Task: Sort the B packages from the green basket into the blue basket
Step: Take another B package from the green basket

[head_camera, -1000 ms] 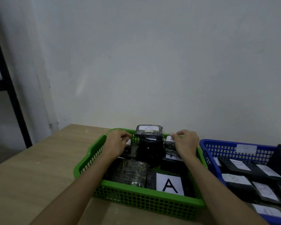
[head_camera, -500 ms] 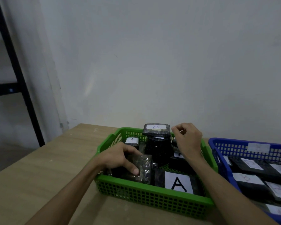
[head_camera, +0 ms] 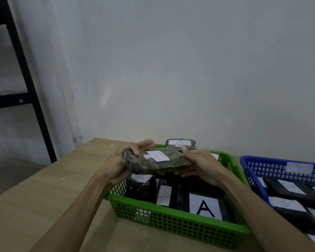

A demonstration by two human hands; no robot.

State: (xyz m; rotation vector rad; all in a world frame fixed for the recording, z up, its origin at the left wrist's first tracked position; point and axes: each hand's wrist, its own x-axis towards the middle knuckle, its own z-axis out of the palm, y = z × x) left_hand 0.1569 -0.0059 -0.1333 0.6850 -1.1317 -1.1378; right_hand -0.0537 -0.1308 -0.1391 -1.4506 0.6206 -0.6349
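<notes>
The dark wrapped package [head_camera: 158, 163] lay with its long axis running left to right, its left end a little higher, its white label [head_camera: 157, 155] facing up with a red mark too blurred to read. It was held in the air over the far half of the green basket [head_camera: 173, 227], between the two hands. The left hand [head_camera: 123, 160] gripped its left end, thumb curled over the top; the right hand [head_camera: 198, 165] gripped its right end, fingers underneath and thumb on top.

The green basket stood on the surface [head_camera: 44, 200] and held more dark packages: one labelled A [head_camera: 205, 208] at the near right, one labelled B [head_camera: 164, 195] beside it, another A [head_camera: 179, 142] standing at the far wall. The blue basket [head_camera: 273, 167], just right of the green one, held flat dark packages with white labels.
</notes>
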